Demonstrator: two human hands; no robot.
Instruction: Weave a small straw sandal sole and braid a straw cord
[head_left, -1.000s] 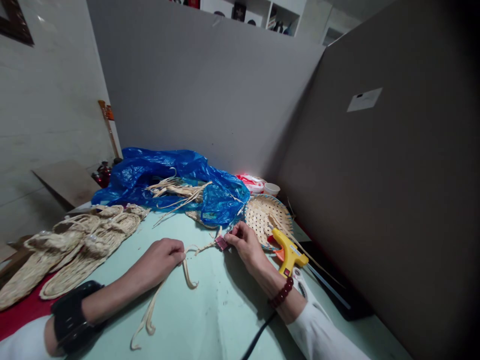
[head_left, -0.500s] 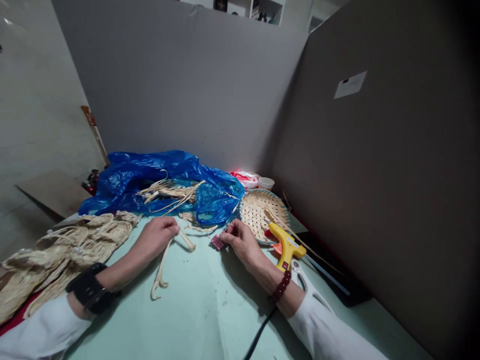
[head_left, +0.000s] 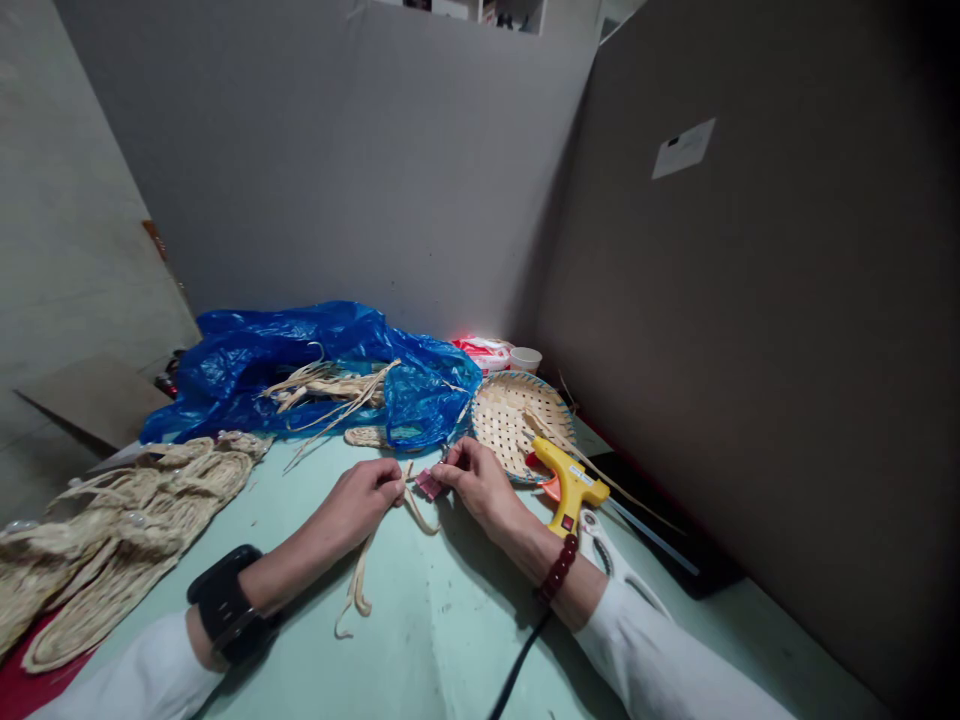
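Observation:
My left hand (head_left: 369, 487) is closed in a pinch on a pale straw strip (head_left: 361, 575). One end of the strip curls toward the right, and the other hangs down over the table. Just to the right, my right hand (head_left: 474, 480) pinches a small pink binder clip (head_left: 429, 484) between thumb and fingers. The clip is close to the upper part of the strip; whether they touch I cannot tell. Behind my right hand stands a round woven basket (head_left: 499, 415). A yellow glue gun (head_left: 574, 487) lies beside my right wrist.
A blue plastic bag (head_left: 225, 345) with straw strips (head_left: 337, 385) spreads across the back. Woven straw soles (head_left: 172, 520) lie at left. White-handled scissors (head_left: 611, 560) rest under the glue gun. A black cord (head_left: 517, 665) runs beneath my right arm. Grey panels (head_left: 360, 170) enclose the table.
My left hand has moved right with the straw strip, closer to the binder clip. My right hand stays nearly in place, still pinching the clip. The view has shifted slightly.

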